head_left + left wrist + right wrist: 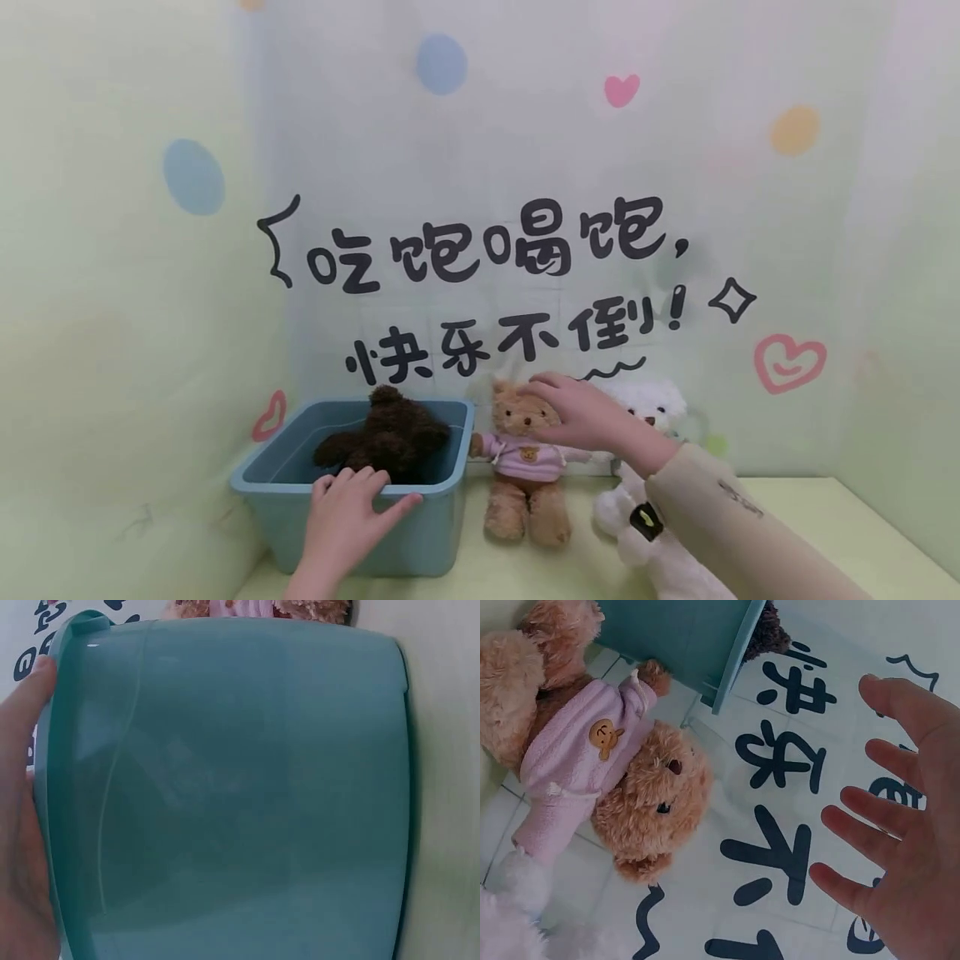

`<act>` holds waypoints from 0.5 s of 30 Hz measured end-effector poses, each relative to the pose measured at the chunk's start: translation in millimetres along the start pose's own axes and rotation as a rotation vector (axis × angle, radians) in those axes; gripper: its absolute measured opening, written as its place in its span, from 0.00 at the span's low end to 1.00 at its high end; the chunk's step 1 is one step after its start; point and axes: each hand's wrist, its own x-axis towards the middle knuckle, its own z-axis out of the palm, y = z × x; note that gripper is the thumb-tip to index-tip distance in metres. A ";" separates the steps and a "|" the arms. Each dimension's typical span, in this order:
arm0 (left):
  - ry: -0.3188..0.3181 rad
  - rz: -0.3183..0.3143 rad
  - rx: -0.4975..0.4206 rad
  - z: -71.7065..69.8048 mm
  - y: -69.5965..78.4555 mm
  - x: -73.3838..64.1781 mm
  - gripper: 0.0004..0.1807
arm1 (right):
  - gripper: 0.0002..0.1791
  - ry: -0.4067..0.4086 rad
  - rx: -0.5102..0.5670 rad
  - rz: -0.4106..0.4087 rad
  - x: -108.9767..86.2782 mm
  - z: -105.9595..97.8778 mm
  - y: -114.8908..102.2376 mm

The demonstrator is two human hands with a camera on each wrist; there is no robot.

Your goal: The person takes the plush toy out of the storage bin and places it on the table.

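Note:
A blue plastic bin (367,533) stands on the left of the table. My left hand (348,508) holds its front rim, fingers over the edge and thumb on the outer side; in the left wrist view the bin's wall (247,780) fills most of the picture. Inside the bin lies a dark brown plush toy (390,437). A light brown teddy bear (528,462) in a pink hoodie sits right of the bin. My right hand (585,412) is spread near the teddy's head; the right wrist view shows the fingers (870,825) apart from it, holding nothing.
A white plush toy (637,500) is to the right of the teddy, partly hidden by my right forearm. The pale green table (832,533) reaches back to a wall (480,150) with black lettering, hearts and dots. Another wall (120,350) rises left of the bin.

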 end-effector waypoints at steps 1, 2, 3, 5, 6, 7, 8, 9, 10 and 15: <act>-0.012 -0.005 -0.003 0.1 -0.2 0.5 0.36 | 0.31 -0.006 0.014 -0.004 8.7 1.2 -1.5; -0.012 -0.008 -0.005 0.9 -0.7 0.5 0.36 | 0.30 -0.014 0.023 -0.001 17.4 3.0 -3.0; -0.003 -0.007 -0.008 2.2 -1.4 -0.1 0.36 | 0.29 -0.018 0.028 0.000 26.1 5.0 -4.7; 0.031 -0.001 -0.006 5.2 -3.1 -2.4 0.34 | 0.28 -0.030 0.041 0.004 43.0 9.0 -9.8; 0.055 0.008 -0.003 7.0 -4.3 -4.0 0.34 | 0.28 -0.039 0.046 0.013 50.8 10.8 -12.9; 0.078 0.016 0.004 8.7 -5.5 -5.8 0.33 | 0.28 -0.048 0.052 0.017 57.7 12.4 -16.0; 0.102 0.027 0.013 10.2 -6.7 -7.6 0.33 | 0.27 -0.060 0.056 0.025 64.3 14.7 -18.7; 0.124 0.039 0.023 11.3 -7.8 -9.3 0.33 | 0.28 -0.069 0.056 0.032 70.3 16.5 -21.3; 0.143 0.053 0.032 12.0 -8.7 -10.4 0.33 | 0.28 -0.080 0.062 0.042 75.6 18.1 -23.7; 0.223 0.128 0.052 10.3 -9.1 -5.7 0.32 | 0.27 -0.093 0.068 0.052 96.5 23.6 -30.1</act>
